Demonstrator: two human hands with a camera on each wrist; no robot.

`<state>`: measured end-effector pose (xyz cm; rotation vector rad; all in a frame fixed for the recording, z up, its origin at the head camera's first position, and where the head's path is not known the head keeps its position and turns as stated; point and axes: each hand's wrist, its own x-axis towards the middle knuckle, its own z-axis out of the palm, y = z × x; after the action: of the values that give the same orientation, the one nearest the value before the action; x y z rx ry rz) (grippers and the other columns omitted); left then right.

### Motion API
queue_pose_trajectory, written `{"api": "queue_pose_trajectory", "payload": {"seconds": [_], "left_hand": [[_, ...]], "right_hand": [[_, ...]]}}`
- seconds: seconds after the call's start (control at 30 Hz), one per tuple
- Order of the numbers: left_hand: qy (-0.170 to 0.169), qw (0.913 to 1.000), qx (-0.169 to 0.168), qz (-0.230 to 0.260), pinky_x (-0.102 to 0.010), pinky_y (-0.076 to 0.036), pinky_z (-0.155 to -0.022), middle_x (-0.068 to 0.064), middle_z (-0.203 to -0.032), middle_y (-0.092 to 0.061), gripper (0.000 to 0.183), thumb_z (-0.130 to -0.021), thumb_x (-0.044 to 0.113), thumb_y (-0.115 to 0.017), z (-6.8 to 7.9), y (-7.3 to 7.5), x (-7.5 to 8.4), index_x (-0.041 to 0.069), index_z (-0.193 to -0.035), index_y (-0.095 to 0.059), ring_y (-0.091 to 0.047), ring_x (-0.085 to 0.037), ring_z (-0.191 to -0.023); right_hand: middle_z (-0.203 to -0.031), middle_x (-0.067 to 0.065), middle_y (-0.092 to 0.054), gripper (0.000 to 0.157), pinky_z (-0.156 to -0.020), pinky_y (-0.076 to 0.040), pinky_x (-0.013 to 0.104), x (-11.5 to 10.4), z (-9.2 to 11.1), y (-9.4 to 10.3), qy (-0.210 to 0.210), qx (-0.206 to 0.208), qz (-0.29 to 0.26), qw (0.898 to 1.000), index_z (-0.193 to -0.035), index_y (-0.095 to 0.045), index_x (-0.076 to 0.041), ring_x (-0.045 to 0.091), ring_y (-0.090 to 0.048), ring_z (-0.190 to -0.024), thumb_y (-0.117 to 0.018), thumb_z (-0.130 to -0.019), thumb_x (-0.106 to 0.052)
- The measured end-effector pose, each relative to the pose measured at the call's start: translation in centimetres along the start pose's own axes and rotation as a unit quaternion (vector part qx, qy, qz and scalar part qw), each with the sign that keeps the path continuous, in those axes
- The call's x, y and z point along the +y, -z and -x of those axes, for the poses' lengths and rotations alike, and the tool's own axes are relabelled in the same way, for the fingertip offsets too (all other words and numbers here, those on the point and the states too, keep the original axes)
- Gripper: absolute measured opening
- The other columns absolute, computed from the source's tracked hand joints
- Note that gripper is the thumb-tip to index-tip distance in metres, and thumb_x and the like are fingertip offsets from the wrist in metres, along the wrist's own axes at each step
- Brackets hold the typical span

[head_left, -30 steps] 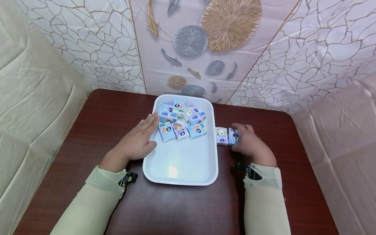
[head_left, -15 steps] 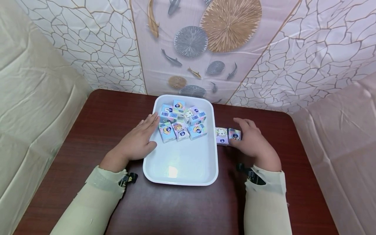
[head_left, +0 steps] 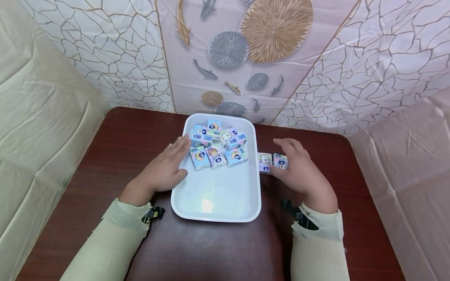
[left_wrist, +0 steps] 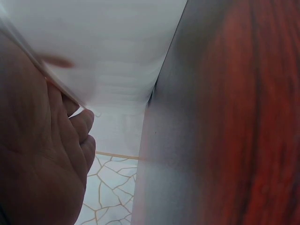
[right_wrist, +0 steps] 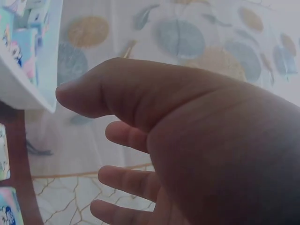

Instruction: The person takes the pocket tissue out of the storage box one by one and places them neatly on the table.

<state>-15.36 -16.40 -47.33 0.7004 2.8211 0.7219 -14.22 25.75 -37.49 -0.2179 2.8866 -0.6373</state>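
My left hand (head_left: 159, 168) rests on the left rim of a white tray (head_left: 214, 195), fingers straight. In the left wrist view, the fingers (left_wrist: 79, 126) lie along the tray's side. Several small blue and lilac boxes with cartoon prints, such as a blue box (head_left: 199, 158), are inside the tray's far half. Outside its right side, a lilac box (head_left: 265, 159) and a blue box (head_left: 281, 160) lie side by side. My right hand (head_left: 299, 168) is over these two, holding nothing, its thumb hiding part of them. The right wrist view shows its fingers (right_wrist: 129, 183) extended and apart.
The tray and loose boxes are on a dark reddish-brown table (head_left: 158, 242). A patterned cloth (head_left: 228, 50) hangs behind the table's far edge. Pale cloth walls (head_left: 415, 156) stand at both sides.
My right hand has let go of the loose blue box and drawn slightly back, its fingers opening. It then shifted a little left. The left hand, tray and boxes stay in place.
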Motion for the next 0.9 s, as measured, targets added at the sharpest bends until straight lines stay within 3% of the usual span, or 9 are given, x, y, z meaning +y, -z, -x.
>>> {"api": "queue_pose_trajectory", "payload": {"seconds": [0.57,0.9], "left_hand": [[0.001,1.0,-0.002,0.001,-0.06,-0.013,-0.143,-0.001,-0.192,0.002,0.089,-0.107,0.029,-0.054,0.2,-0.2,0.0,0.013,-0.182,-0.009,0.0,-0.03,-0.179],[-0.01,0.9999,0.004,0.007,-0.06,-0.012,-0.144,-0.003,-0.192,0.002,0.089,-0.106,0.027,-0.054,0.2,0.0,-0.1,0.01,-0.182,-0.01,-0.001,-0.032,-0.179]], "right_hand": [[-0.176,0.018,-0.039,0.079,-0.121,-0.052,0.068,-3.5,1.2,-0.4,0.092,0.02,-0.002,0.996,-0.171,-0.047,-0.017,0.044,-0.045,-0.157,-0.082,-0.1,-0.023],[-0.17,0.013,-0.047,0.083,-0.121,-0.055,0.06,-6.0,1.0,-1.4,0.124,0.005,0.016,0.992,-0.168,-0.05,-0.017,0.038,-0.05,-0.154,-0.088,-0.095,-0.024]]}}
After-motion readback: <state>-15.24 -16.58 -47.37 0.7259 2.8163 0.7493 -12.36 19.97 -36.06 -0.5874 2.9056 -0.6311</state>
